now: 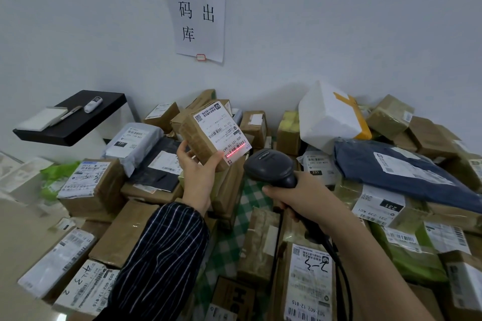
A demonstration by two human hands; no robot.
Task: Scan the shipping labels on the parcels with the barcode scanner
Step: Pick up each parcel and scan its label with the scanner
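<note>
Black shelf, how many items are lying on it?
3: a flat white box at the near end, a slim pen-like tool in the middle, a small white device toward the wall. None looks hidden.

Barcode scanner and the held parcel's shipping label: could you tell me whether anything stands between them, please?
Nothing visible does. The barcode scanner in the right hand faces the shipping label across open air, its red line on the label; the left hand grips the parcel at its side.

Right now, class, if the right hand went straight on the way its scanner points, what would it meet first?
Probably the cardboard parcel that the left hand holds up: the barcode scanner throws its red line on that parcel's shipping label. Depth is hard to judge.
</note>
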